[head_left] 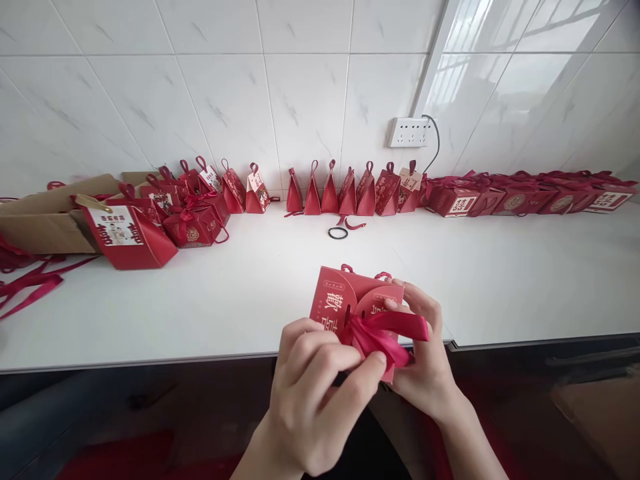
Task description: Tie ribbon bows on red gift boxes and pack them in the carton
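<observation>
White tiles (305,100) are backing the bench (240,287); by its near edge, your curled left hand (320,390) is pinching the ribbon (373,333), your half-closed right hand (427,357) holding the box (333,288).

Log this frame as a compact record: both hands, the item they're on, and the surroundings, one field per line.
left hand: thumb and fingers at the satin ribbon
right hand: grips the right side of the red gift box
held box state: ribbon across its printed face, cord loops at the far edge
surface: white countertop
back, center: row of upright peaked boxes; black ring in front
back, right: ribbon-topped boxes
left side: cardboard box, more red boxes
wall: white power outlet, dark cable
</observation>
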Motion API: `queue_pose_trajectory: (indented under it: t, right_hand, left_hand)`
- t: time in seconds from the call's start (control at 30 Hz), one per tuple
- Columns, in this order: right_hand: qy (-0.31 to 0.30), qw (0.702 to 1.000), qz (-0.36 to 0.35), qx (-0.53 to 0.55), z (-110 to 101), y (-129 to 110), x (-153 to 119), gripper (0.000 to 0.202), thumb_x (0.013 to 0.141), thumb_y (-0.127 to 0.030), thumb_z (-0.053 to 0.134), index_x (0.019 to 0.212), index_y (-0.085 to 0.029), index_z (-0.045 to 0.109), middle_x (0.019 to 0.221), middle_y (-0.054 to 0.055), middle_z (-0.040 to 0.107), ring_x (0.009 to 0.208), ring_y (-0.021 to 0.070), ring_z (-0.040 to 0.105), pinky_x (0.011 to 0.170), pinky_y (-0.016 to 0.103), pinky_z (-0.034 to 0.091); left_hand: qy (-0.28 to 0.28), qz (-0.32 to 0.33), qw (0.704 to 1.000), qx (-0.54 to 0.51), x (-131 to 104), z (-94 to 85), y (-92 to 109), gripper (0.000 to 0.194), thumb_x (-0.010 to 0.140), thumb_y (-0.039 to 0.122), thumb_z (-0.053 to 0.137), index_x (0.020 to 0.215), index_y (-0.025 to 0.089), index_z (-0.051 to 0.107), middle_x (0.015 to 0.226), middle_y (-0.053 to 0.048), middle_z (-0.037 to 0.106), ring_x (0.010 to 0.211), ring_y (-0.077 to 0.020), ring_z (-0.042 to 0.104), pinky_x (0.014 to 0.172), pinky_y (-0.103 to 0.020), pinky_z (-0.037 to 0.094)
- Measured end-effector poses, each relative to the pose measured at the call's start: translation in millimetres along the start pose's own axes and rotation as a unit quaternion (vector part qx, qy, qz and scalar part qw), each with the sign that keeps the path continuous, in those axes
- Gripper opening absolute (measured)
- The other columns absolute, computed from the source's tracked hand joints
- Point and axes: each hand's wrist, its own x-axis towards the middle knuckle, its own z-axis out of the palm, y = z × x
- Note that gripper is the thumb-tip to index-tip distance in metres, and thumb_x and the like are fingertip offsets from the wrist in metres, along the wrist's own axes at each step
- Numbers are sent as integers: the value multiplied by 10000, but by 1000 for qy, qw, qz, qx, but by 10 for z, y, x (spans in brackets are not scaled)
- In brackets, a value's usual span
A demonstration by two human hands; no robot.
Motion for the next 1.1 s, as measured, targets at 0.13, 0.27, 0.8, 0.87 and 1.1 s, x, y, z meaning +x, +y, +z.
queue_pose_trajectory:
  t: [0.13, 0.27, 0.8, 0.87, 1.1]
  right_hand:
    - [2, 999, 18, 27, -14, -2, -23, 701, 728, -162, 675, 1318, -342, 341, 1313, 95, 306, 1214, 306, 424, 849, 478, 538]
    - [3, 999, 17, 49, -23, -2, -36, 705, 733, -139, 665, 1325, -343, 341, 1328, 95, 287, 1176, 294, 464, 857, 479, 532]
    - [-29, 998, 32, 38, -32, -65, -16, 712, 705, -253, 745, 1305, -305, 365, 1295, 130, 326, 1225, 339, 406, 765, 444, 564]
    - [-33, 999, 25, 25, -29, -67, -18, 677, 710, -253, 740, 1285, -297, 384, 1290, 131, 337, 1234, 341, 396, 781, 450, 562]
    - [-48, 999, 16, 17, -6, -58, -36, 619, 703, -227, 739, 1232, -265, 417, 1301, 147, 335, 1233, 343, 388, 763, 430, 569]
  left_hand:
    - [8, 5, 1000, 0, 15, -11, 33, 239, 679, -19, 650, 859, 134, 690, 647, 6, 586, 673, -118, 507, 721, -322, 482]
    - [10, 5, 1000, 10, 56, -23, 69, 266, 665, -32, 650, 859, 144, 691, 620, 22, 582, 644, -103, 519, 735, -309, 492]
    - [7, -274, 955, -113, 7, -63, -107, 241, 795, 100, 554, 1012, 201, 580, 955, -54, 539, 898, -164, 558, 702, -272, 510]
    - [11, -280, 954, -104, 28, -51, -127, 174, 800, 121, 565, 950, 207, 583, 907, -38, 550, 848, -151, 569, 672, -259, 506]
    - [55, -268, 961, -48, 67, 9, -129, 99, 799, 109, 565, 838, 195, 532, 752, 8, 537, 683, -102, 550, 609, -227, 489]
